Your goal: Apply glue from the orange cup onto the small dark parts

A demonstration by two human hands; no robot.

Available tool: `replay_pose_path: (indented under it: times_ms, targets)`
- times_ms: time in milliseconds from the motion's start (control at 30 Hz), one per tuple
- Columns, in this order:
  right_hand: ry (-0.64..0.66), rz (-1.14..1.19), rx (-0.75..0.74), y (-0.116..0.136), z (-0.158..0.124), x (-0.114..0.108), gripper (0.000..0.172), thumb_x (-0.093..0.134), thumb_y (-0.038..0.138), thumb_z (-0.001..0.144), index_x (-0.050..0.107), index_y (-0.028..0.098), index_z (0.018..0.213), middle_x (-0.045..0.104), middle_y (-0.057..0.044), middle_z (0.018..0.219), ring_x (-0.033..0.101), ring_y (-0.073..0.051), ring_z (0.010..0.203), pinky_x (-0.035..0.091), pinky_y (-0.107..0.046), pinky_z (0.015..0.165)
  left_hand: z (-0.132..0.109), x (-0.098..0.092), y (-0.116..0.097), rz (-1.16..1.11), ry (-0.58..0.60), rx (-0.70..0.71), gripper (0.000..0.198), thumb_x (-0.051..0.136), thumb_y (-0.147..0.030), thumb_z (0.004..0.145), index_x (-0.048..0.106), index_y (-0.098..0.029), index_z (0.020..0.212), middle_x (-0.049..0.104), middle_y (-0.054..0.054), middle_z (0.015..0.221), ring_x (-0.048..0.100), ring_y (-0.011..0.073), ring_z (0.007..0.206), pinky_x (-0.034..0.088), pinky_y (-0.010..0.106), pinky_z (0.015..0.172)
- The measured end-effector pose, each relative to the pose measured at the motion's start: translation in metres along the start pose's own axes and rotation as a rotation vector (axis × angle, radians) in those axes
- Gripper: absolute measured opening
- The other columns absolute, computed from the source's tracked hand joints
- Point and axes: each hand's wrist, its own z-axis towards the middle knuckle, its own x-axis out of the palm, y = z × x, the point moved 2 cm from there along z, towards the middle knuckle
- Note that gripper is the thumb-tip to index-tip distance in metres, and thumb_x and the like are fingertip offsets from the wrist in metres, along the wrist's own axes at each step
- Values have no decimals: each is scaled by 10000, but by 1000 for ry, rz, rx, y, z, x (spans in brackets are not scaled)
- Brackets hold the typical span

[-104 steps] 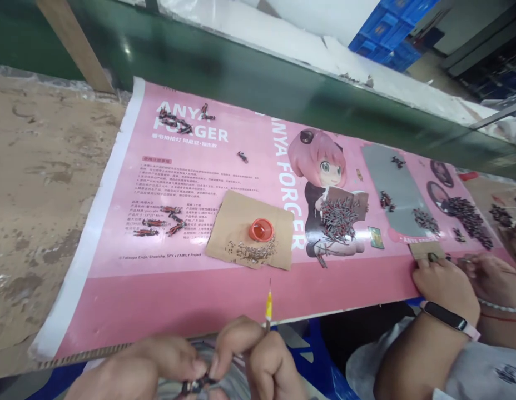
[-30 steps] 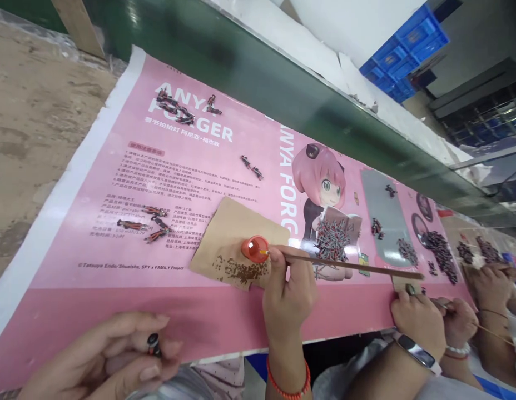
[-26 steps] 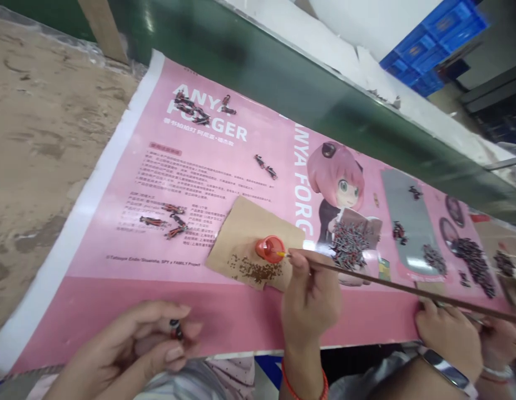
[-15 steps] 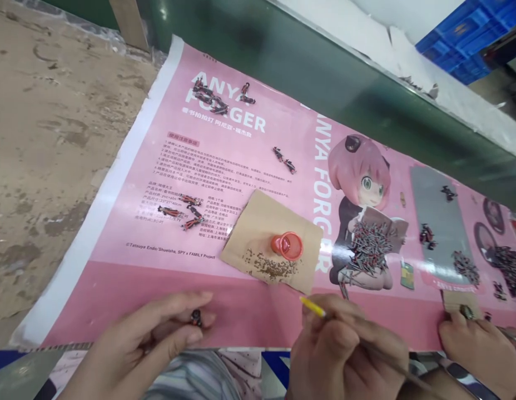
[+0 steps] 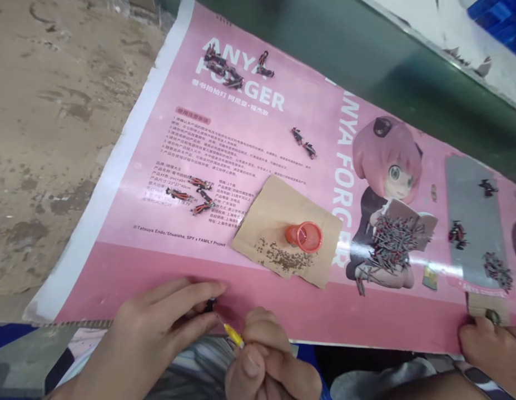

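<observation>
My left hand (image 5: pixel 158 322) pinches a small black figure-like part (image 5: pixel 210 304) between thumb and fingertips, near the table's front edge. Closed around a thin tool with a yellow end (image 5: pixel 233 335) is my right hand (image 5: pixel 270 353). The tool's fine tip is at the black part, though I cannot tell if they touch. Beyond my hands lies a brown cardboard piece (image 5: pixel 258 216) with tiny brown grains (image 5: pixel 285 258) scattered on it. A small red cup (image 5: pixel 310 236) stands on that cardboard, its mouth facing me.
Small black-and-red parts (image 5: pixel 202 203) lie in groups on the pink printed sheet (image 5: pixel 128 266). Further right is a heap of grey-and-red pieces (image 5: pixel 393 241). Another person's hand (image 5: pixel 491 347) rests at the right edge. A green ledge (image 5: pixel 325 33) runs along the back.
My right hand has moved left, bringing the yellow-ended tool from beside the cardboard to the black part. My left hand still holds the part. The camera view has shifted somewhat.
</observation>
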Motion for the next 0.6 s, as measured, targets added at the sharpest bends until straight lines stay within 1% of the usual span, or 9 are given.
replay_pose_path:
  times_ms: [67,167,233,367,433,533,600]
  targets:
    - [-63,-6,14,-1,-2,-1,352,499,151,1073,624,305,782,525,30,560,459,-128,432,437,-305,430,0,1,-2,33,2,23,562,609,-720,1058,895,-280,856,824,-59,628,770,55,475,545,-24,629]
    - [-64,-39,44,-2,1,-4,368,567,194,1072,588,286,716,578,35,595,508,-116,449,474,-270,420,-2,1,-3,100,12,62,562,580,-673,1097,882,-253,879,808,-63,617,763,41,479,550,-29,648]
    - [-34,-61,62,-1,5,-8,374,583,210,1074,606,290,709,595,47,598,536,-110,445,502,-257,432,-4,0,-2,115,21,61,568,556,-675,1107,878,-256,897,802,-71,618,759,38,478,553,-28,641]
    - [84,-100,115,2,14,-13,394,605,212,1069,673,321,697,648,70,609,622,-90,457,564,-230,504,-4,1,0,130,31,61,551,551,-665,1114,861,-255,916,814,-82,652,762,23,491,545,-42,669]
    - [110,-100,118,3,17,-14,393,606,226,1070,686,340,702,653,76,603,624,-87,451,570,-224,503,-2,0,0,145,15,75,558,541,-648,1125,850,-241,901,811,-84,643,752,16,475,536,-51,669]
    - [127,-90,109,2,19,-14,388,599,250,1081,694,356,720,649,76,590,614,-89,441,577,-222,494,-1,0,-1,167,7,100,619,496,-659,1136,838,-221,865,801,-75,615,737,18,448,536,-50,653]
    - [130,-89,108,1,19,-13,389,586,259,1093,700,359,735,652,72,595,614,-90,445,580,-223,492,-1,0,-2,186,11,97,631,474,-651,1147,840,-211,880,814,-61,634,756,26,475,547,-40,670]
